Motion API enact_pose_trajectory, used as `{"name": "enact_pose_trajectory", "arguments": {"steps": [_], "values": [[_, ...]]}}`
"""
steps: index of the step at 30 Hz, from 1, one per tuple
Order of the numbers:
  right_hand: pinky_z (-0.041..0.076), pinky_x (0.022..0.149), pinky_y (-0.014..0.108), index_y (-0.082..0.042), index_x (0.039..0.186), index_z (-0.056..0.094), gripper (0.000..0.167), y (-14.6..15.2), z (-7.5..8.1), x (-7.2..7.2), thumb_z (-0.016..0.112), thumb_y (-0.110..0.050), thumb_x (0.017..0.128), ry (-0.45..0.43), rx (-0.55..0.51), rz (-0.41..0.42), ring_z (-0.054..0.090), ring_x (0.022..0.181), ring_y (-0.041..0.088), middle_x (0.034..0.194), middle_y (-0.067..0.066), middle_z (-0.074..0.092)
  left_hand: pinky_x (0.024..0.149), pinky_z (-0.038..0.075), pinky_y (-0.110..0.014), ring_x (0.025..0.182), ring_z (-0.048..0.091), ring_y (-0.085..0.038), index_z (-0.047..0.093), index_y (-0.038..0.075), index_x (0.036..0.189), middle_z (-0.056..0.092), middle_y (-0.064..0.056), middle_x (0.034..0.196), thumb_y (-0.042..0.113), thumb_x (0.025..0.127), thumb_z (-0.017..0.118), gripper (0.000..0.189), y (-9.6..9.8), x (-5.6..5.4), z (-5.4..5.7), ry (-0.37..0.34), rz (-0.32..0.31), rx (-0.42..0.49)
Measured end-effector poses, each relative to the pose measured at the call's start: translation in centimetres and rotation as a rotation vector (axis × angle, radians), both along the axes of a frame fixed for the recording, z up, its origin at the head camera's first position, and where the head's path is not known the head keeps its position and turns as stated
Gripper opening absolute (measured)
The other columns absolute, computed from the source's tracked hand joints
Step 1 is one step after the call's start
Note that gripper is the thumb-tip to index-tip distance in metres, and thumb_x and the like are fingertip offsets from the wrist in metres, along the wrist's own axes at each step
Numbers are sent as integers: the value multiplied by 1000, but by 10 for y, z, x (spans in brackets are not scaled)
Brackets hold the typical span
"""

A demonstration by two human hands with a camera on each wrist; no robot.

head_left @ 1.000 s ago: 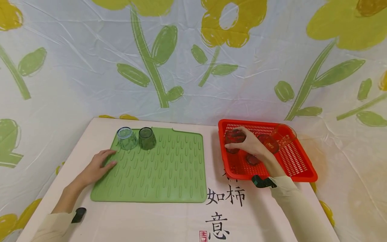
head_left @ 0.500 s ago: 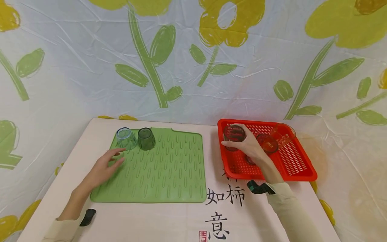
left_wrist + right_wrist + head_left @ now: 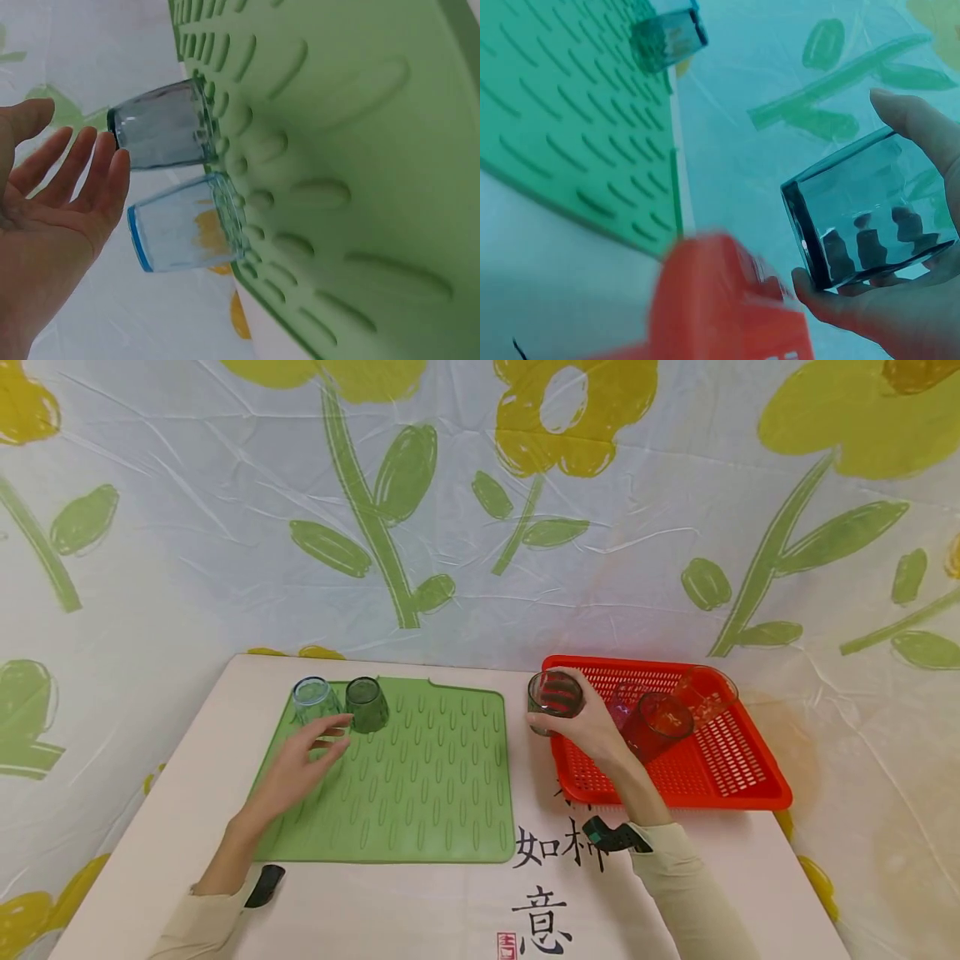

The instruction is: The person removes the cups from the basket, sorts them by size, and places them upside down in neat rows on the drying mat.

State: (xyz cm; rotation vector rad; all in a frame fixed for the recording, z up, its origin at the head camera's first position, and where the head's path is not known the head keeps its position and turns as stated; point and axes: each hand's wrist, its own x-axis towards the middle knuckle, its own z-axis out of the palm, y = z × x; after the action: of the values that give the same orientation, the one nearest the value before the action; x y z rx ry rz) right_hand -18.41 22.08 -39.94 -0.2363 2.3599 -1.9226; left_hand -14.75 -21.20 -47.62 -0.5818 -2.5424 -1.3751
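Observation:
My right hand holds a dark grey glass at the left rim of the red basket. In the right wrist view, fingers show through the wall of this glass. Hovering over the left part of the green ridged mat, my left hand has its fingers loosely extended and holds nothing. Near its fingertips, a blue-tinted glass and a grey glass stand side by side on the mat's far left corner. The left wrist view shows the hand apart from both.
Inside the basket lie a reddish-looking glass, a pinkish glass and a clear glass leaning over the back rim. A light cloth with black characters covers the table. A flowered cloth hangs behind.
My right hand has lifted the dark grey glass from inside the basket and carried it left to the rim. The left hand has moved right and forward over the mat, towards the two glasses.

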Motion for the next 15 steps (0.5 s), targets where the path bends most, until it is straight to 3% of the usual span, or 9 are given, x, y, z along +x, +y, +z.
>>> {"name": "enact_pose_trajectory", "arguments": {"steps": [4,10,15], "values": [[55,94,34,-15,144,46,74,-14,-4,2,88,-14,83,-6,-47,25,54,129,37,142,20,51,92,47,-15,116,60,-36,56,-3,142,63,-18,134,7,103,62,40,10,-2,-1,-10,-5,38],[53,99,36,-16,144,47,75,-32,-12,4,88,-13,82,0,-61,34,54,131,36,140,15,54,93,50,-21,118,60,-32,57,5,143,64,-13,133,13,104,64,41,27,-4,2,-45,-14,86],[52,101,38,-18,143,49,74,-46,-22,5,88,-10,82,16,-75,43,56,129,35,138,12,56,94,51,-26,119,60,-34,56,3,144,64,-13,133,13,103,65,43,41,-6,6,-48,-39,124]]}}
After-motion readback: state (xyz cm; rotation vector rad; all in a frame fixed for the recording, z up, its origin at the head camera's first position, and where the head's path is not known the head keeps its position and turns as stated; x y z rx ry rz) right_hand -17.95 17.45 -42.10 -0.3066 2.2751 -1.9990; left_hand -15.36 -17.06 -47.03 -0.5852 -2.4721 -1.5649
